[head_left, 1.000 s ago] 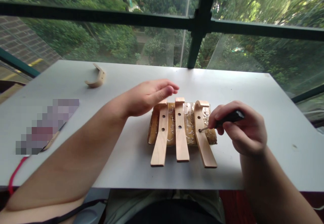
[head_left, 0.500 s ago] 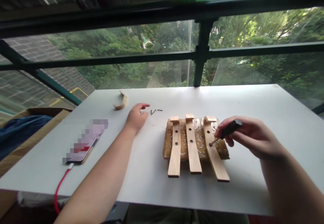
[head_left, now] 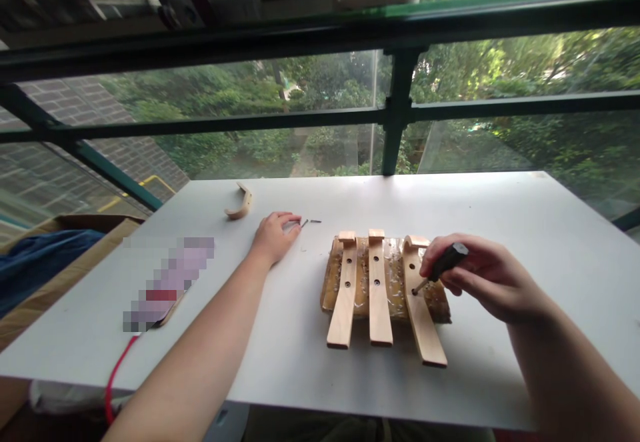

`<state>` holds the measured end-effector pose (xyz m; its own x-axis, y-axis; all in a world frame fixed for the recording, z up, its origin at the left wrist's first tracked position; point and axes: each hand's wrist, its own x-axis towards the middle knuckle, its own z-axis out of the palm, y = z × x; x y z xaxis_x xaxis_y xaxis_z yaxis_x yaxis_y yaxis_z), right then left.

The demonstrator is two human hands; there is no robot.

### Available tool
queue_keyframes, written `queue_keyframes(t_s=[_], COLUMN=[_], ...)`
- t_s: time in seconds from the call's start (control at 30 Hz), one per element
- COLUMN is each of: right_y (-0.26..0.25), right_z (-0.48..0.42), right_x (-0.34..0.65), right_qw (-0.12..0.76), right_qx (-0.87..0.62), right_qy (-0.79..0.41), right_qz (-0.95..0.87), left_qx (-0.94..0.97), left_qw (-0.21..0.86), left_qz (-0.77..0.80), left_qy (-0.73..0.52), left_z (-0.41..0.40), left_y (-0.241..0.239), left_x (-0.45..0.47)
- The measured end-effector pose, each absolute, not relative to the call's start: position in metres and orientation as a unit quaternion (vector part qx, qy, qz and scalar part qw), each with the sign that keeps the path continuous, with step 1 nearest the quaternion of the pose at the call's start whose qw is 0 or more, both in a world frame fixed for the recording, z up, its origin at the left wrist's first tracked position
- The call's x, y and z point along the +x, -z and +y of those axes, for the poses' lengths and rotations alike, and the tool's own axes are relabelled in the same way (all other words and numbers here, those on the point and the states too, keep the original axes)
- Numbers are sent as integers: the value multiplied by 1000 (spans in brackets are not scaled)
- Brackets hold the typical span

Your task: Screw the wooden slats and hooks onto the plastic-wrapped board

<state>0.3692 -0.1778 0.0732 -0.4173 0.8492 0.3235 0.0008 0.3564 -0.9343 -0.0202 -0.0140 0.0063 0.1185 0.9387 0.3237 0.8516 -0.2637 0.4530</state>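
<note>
A wooden block [head_left: 390,289] wrapped in clear film lies on the white table [head_left: 525,229] with three pale wooden slats [head_left: 379,292] laid across it. My right hand [head_left: 483,275] grips a black-handled screwdriver [head_left: 443,263], its tip set in a hole of the rightmost slat. My left hand [head_left: 273,235] reaches out to the left of the block, fingers curled over small dark screws [head_left: 310,222] on the table; what they pinch is hidden.
A curved wooden piece [head_left: 240,203] lies at the table's far left. A blurred flat object [head_left: 167,281] with a red cable [head_left: 116,375] sits near the left edge. A cardboard box [head_left: 45,262] with blue cloth stands beside the table. Windows run behind.
My left hand left the slats, reached to the screws at the left and closed its fingers over them. The view tilted up. My right hand keeps the screwdriver on the rightmost slat.
</note>
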Motion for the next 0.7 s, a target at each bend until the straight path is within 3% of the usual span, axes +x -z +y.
queue_keyframes(t_s=[0.7], right_y=[-66], right_z=[-170], right_x=[364], right_qw=[507], right_qx=[-340], right_qy=[-439], right_qz=[-659], left_qx=[681], left_qw=[199], left_qz=[603], left_qy=[-364], left_z=[-16], left_y=[-4], left_x=[-21])
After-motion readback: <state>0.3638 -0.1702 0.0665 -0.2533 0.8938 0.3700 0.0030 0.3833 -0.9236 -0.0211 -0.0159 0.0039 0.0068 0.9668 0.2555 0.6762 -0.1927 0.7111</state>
